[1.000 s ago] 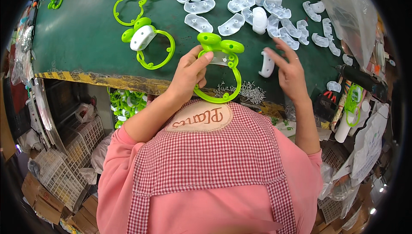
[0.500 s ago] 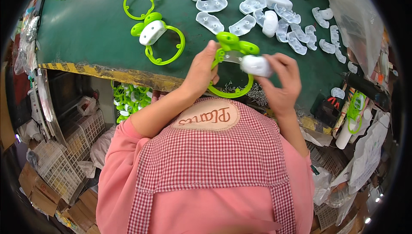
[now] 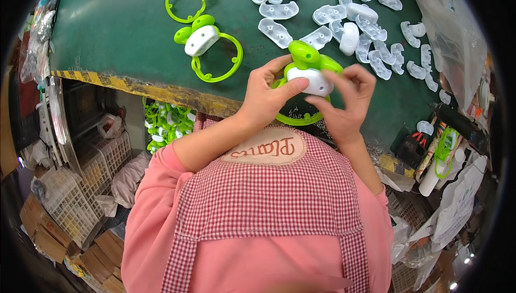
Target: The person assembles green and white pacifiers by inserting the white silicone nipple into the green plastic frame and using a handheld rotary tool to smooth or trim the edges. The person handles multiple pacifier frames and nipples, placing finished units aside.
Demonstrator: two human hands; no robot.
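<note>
Since half a second ago, curved white plastic shell moved from the ring's right side to across bright-green, eared plastic ring. Dark-green counter underneath; ring held at its front edge. Left hand fingers grip both, thumb on shell, likely keeping it seated. Right hand fingers curled alongside, blurred; can't tell if gripping. Ring glossy; shell smooth, small dark hole showing.

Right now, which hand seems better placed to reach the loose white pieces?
The right hand, probably: most loose pieces lie toward its side, while the left hand holds the green frame and white cover.
</note>
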